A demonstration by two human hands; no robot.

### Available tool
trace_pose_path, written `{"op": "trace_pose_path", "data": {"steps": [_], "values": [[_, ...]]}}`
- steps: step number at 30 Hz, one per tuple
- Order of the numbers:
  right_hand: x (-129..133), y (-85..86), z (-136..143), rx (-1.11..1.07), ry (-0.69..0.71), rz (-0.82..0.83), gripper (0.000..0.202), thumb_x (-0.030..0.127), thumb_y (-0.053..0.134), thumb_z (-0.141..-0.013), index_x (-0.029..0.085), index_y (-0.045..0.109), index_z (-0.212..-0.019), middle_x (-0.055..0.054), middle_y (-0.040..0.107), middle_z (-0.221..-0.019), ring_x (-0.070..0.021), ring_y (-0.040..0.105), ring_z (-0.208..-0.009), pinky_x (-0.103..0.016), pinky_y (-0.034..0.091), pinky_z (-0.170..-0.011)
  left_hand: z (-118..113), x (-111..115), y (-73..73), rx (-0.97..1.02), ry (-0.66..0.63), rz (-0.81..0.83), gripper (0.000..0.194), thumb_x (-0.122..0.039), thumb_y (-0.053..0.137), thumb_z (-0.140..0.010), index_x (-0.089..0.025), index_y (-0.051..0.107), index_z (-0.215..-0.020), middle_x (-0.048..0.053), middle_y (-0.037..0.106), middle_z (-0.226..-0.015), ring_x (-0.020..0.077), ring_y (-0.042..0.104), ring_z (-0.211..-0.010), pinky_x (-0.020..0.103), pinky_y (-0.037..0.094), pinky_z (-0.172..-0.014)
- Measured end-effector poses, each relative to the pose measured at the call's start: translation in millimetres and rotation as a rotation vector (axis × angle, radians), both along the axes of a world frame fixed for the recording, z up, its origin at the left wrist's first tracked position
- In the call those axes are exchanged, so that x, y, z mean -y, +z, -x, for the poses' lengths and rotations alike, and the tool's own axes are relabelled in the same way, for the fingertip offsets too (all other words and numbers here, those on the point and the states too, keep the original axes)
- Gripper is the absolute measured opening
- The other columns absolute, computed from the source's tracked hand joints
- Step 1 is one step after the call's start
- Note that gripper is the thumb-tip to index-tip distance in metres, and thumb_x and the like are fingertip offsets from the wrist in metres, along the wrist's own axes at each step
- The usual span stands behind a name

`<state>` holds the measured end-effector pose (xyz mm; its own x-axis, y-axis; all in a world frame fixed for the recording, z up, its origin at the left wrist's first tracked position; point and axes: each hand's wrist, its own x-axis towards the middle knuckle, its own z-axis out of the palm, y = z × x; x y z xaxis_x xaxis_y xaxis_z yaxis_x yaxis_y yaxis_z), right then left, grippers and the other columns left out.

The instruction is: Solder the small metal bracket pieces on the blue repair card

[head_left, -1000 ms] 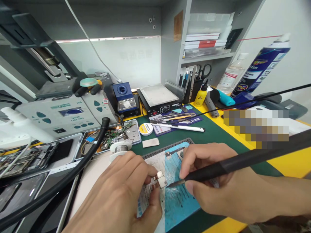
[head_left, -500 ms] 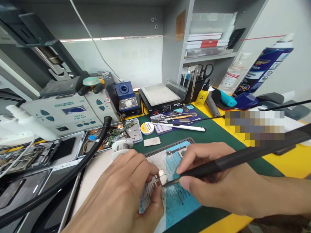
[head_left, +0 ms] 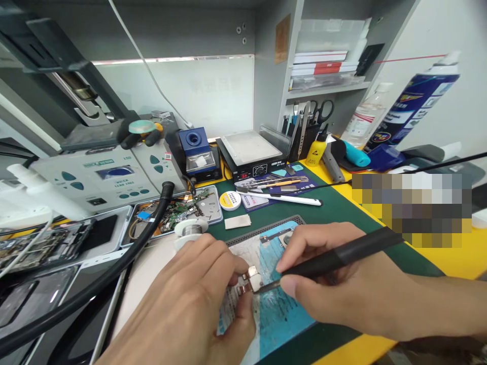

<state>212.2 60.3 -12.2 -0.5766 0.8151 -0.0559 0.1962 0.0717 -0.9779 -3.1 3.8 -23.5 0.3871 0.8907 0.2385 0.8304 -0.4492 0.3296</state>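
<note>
Between the thumb and fingers of my left hand (head_left: 194, 294) is a small silvery metal part (head_left: 255, 282) with copper-brown strips at its left side. My right hand (head_left: 335, 284) grips a black-handled tool (head_left: 323, 263) like a pen, thumb and forefinger close to its narrow metal tip. That dark tip touches, or nearly touches, the lower right edge of the silvery part. Both hands are over a worn white-and-blue work pad (head_left: 279, 309). The exact kind of the part and of the tool tip does not show clearly.
The pad lies on a green mat (head_left: 327, 213). Behind are a solder spool (head_left: 190, 230), a white-handled brush (head_left: 281, 196), a hot plate (head_left: 251, 149) and a tray of circuit boards (head_left: 205, 203). A black hose (head_left: 152, 218) crosses the left side. A pixelated patch hides part of the right.
Both hands and the silvery part stay almost still. The tool's handle no longer shows out to the right edge; its rear part now runs into the pixelated patch.
</note>
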Motion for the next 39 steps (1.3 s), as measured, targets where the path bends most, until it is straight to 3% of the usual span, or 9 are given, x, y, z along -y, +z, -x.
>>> {"op": "trace_pose_path", "data": {"steps": [10,31,39], "values": [[-0.4,-0.4,-0.7,-0.009,-0.017,0.001,0.009,0.014,0.072,-0.072,0.018,0.064,-0.071,0.006,0.050,-0.052,-0.0052,0.033,-0.045,-0.017,0.027,-0.038,1.6,0.8,-0.1,-0.014,-0.022,-0.047,0.009,-0.016,0.055,-0.086,-0.023,0.057,-0.082,0.001,0.059,-0.079,0.0200,0.056,-0.072,0.036,0.044,-0.062],[-0.6,-2.3,0.2,0.030,-0.054,-0.039,0.012,0.025,0.071,-0.083,0.019,0.065,-0.075,0.005,0.053,-0.053,-0.0072,0.042,-0.044,-0.018,0.034,-0.038,-0.3,1.1,0.6,0.001,-0.019,-0.034,0.009,-0.015,0.055,-0.086,-0.024,0.055,-0.084,0.000,0.058,-0.081,0.0199,0.057,-0.073,0.037,0.044,-0.063],[-0.7,0.6,-0.9,0.055,-0.065,-0.041,0.008,0.021,0.074,-0.076,0.018,0.067,-0.075,0.005,0.053,-0.053,-0.0062,0.038,-0.045,-0.017,0.032,-0.039,-1.2,-1.2,-0.3,-0.035,-0.021,-0.063,0.010,-0.016,0.054,-0.085,-0.023,0.056,-0.078,0.001,0.056,-0.077,0.0211,0.054,-0.071,0.037,0.044,-0.062]]}}
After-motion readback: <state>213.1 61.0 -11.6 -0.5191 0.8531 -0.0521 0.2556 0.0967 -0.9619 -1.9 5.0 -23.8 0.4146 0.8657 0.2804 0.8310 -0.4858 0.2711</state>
